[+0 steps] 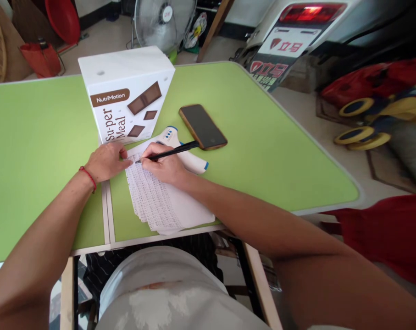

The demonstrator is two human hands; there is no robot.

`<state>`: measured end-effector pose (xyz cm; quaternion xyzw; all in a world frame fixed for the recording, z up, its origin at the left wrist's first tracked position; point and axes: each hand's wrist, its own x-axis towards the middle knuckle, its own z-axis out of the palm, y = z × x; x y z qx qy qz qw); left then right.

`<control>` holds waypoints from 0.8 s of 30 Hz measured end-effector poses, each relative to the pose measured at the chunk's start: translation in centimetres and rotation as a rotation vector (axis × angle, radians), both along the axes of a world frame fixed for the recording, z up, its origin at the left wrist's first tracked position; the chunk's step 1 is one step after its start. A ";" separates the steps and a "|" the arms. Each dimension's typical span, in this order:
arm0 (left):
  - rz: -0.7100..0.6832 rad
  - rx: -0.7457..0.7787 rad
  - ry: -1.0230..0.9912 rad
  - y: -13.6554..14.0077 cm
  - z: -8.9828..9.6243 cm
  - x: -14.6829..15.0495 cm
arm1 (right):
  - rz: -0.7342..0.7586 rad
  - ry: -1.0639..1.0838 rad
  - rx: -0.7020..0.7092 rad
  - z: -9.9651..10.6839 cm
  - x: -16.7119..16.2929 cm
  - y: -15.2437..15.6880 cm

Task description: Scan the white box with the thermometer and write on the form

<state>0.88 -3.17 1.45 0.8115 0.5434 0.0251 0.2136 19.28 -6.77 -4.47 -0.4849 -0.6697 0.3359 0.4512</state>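
My right hand [164, 164] is closed around a black pen [180, 149], its tip on the top part of a written sheet of paper [152, 201]. Rows of small handwriting cover the left part of the layered sheets. My left hand [108, 162] lies at the top left edge of the paper, thumb touching it, fingers loosely bent and holding nothing. Just beyond it stands a white box [135, 98] with brown pictures. Partly covered by my right hand is a white and blue infrared thermometer [190, 160]. A smartphone [204, 126] in a brown case lies behind the pen's end.
The green table [269, 151] has a pale seam [107, 211] left of the paper. Past its far edge are a fan [164, 18], a red bag [42, 59] and the rear of a scooter [286, 43]. Yellow and blue rings [357, 107] stand at the right.
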 end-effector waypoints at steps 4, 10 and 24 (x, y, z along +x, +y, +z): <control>0.003 0.010 0.002 0.0 0.0 0.0 | -0.036 0.016 0.002 -0.2 0.1 0.1; 0.006 0.005 0.013 0.0 0.0 0.0 | -0.027 -0.012 -0.008 -0.2 0.1 0.1; 0.010 0.006 0.015 0.0 0.0 0.1 | -0.044 0.025 -0.025 0.0 0.0 0.0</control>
